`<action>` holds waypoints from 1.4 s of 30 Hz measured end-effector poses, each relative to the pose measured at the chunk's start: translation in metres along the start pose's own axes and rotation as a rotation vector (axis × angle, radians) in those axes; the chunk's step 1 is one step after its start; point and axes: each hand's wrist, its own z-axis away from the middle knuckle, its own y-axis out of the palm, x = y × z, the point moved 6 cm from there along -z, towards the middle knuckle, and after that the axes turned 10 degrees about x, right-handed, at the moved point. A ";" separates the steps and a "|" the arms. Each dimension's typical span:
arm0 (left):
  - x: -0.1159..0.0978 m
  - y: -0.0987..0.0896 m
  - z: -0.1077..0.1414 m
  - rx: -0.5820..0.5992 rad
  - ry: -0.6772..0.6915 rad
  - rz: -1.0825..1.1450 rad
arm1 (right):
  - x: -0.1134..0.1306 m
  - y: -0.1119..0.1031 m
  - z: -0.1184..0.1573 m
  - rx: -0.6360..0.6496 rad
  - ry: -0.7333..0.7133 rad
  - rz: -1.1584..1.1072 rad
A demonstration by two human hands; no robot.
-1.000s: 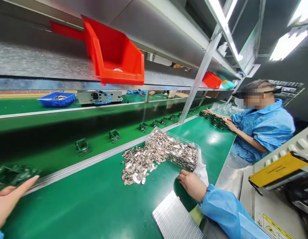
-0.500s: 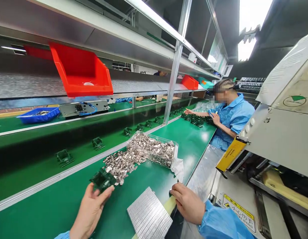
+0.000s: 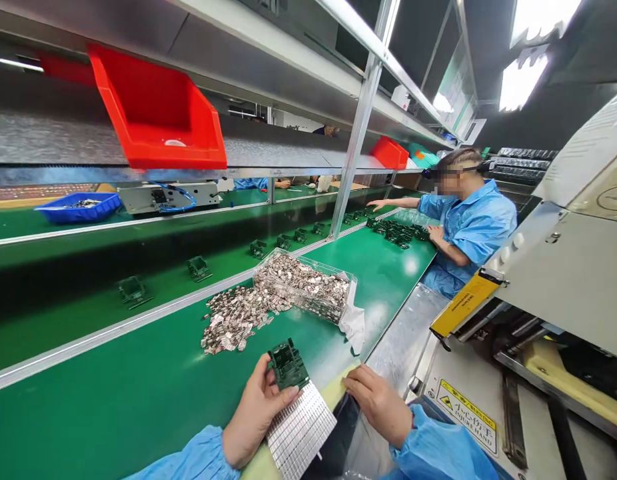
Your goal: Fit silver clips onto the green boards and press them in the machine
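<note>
A green circuit board (image 3: 288,363) is gripped between the thumb and fingers of my left hand (image 3: 256,407). It sits over the far end of a silver block scored into small rectangles (image 3: 302,430); whether the two touch I cannot tell. My right hand (image 3: 381,405) is closed, fingertips pressed together at the edge of a yellow pad (image 3: 338,388). What those fingers hold, if anything, is hidden. Beyond both hands, a heap of small silvery metal pieces (image 3: 233,320) spreads out from a clear tray (image 3: 351,293) filled with more of them.
Several boards (image 3: 198,268) lie spaced along the green strip behind the metal rail (image 3: 138,331). A co-worker (image 3: 473,220) sits at the far right beside a cluster of boards (image 3: 398,232). The machine with a yellow label (image 3: 466,303) stands close on my right; a red bin (image 3: 163,113) hangs above.
My left hand has carried the circuit board rightward, from beside the metal heap to the silver block. My right hand stays nearly in place. The co-worker's arm now stretches further toward the strip.
</note>
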 end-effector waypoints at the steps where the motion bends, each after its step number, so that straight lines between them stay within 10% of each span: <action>1: -0.001 0.000 -0.001 0.039 0.010 -0.012 | 0.001 -0.007 0.000 -0.048 0.032 -0.048; 8: -0.010 0.006 0.004 0.192 0.084 -0.200 | 0.022 -0.023 -0.012 -0.210 0.507 -0.586; 20: -0.011 0.011 0.011 0.307 0.162 -0.361 | 0.057 0.018 -0.044 -0.248 0.563 -0.824; 42: -0.011 0.012 0.015 0.367 0.259 -0.470 | 0.062 0.021 -0.044 -0.310 0.596 -0.765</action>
